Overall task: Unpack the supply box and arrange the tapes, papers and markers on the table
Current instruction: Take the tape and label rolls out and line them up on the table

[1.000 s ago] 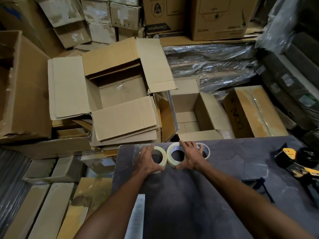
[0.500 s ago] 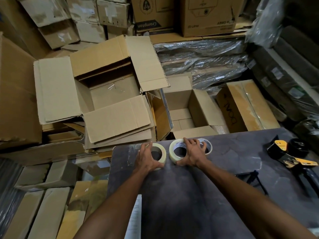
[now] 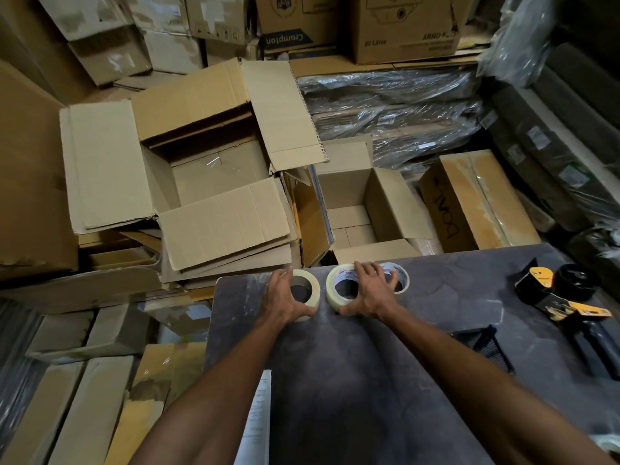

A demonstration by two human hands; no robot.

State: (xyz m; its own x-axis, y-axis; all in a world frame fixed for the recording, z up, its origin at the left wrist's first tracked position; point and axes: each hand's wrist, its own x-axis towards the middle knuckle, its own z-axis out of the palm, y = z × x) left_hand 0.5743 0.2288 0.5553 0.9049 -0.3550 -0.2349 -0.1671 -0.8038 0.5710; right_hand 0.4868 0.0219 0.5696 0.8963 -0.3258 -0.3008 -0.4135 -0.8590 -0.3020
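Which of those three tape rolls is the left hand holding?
The pale translucent tape roll farthest left, near the dark table's corner. The left hand grips it alone; the right hand covers the other two.

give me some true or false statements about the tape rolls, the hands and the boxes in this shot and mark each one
1. Three tape rolls lie flat near the far edge of the table. True.
2. The left hand is on the leftmost tape roll. True.
3. The right hand holds the tape dispenser. False: it is spread over the middle tape roll and the rightmost tape roll; the dispenser lies untouched at the right.
4. The large open box beyond the table is full of markers. False: its visible floor is bare cardboard.
5. The tape rolls are stacked. False: they lie side by side.
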